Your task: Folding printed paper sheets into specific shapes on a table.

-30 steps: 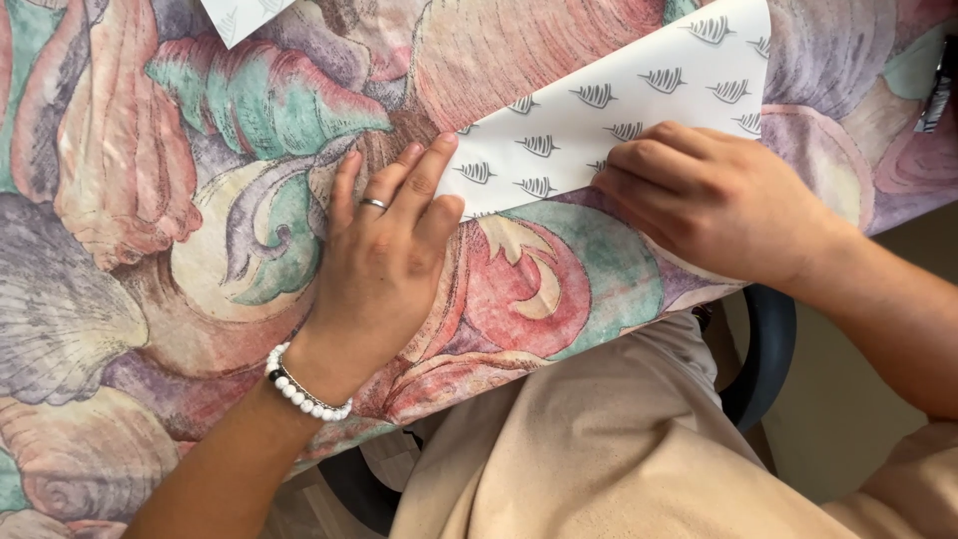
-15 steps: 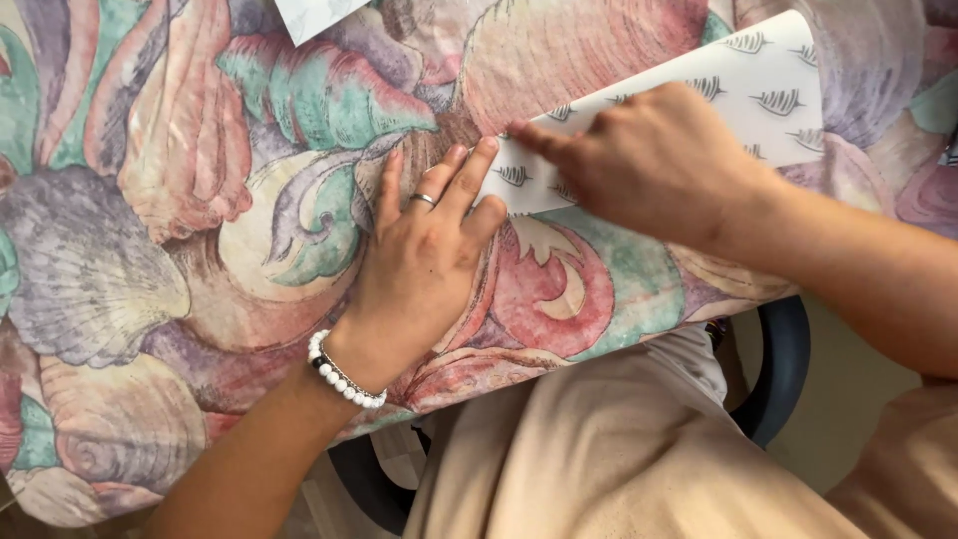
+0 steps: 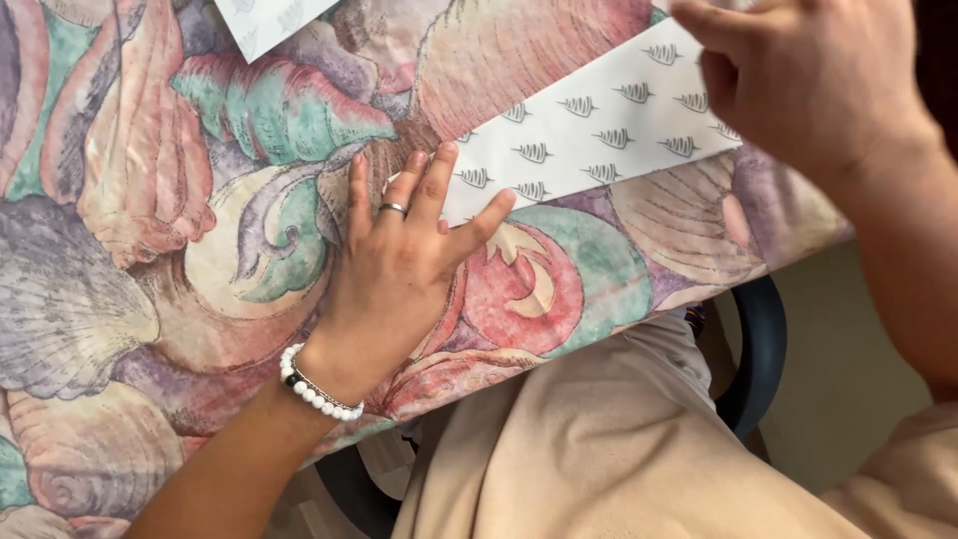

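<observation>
My left hand (image 3: 394, 274) lies flat on the tablecloth (image 3: 150, 250) with the shell pattern, fingers spread wide, and the fingertips press on the near corner of the white patterned paper (image 3: 599, 130). It holds nothing, it only pins the sheet down. The paper lies on the table close to the front edge and stretches from my left fingertips up to the right. My right hand (image 3: 808, 85) is over the far end of the sheet, fingers curled; I cannot tell if they grip the paper or only touch it, because the hand is blurred. I think the step here is to smooth or crease the sheet. To do it well, I should keep the left hand heavy and quiet, so the corner does not slide. A second piece of patterned paper (image 3: 269, 20) lies at the top edge, well apart.
</observation>
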